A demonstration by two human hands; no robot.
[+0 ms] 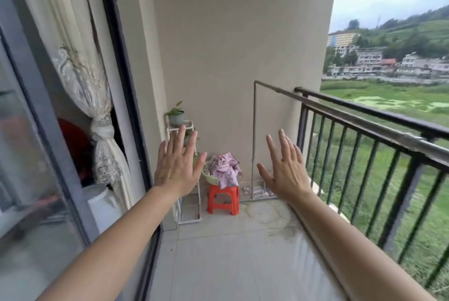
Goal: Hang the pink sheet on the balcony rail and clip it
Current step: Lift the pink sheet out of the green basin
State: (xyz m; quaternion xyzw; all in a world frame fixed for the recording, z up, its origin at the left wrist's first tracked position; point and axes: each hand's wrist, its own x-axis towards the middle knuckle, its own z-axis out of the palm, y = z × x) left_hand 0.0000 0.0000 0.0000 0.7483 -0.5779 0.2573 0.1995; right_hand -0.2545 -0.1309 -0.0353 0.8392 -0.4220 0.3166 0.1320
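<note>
Pink sheet (224, 167) bunched in basin (209, 178)

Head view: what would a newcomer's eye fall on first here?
Two open hands, the left hand and the right hand, are stretched out in mid-frame, holding nothing. Between them, at the far wall, the pink sheet lies crumpled in a green basin on a red stool. The dark rail runs along the right.
</note>
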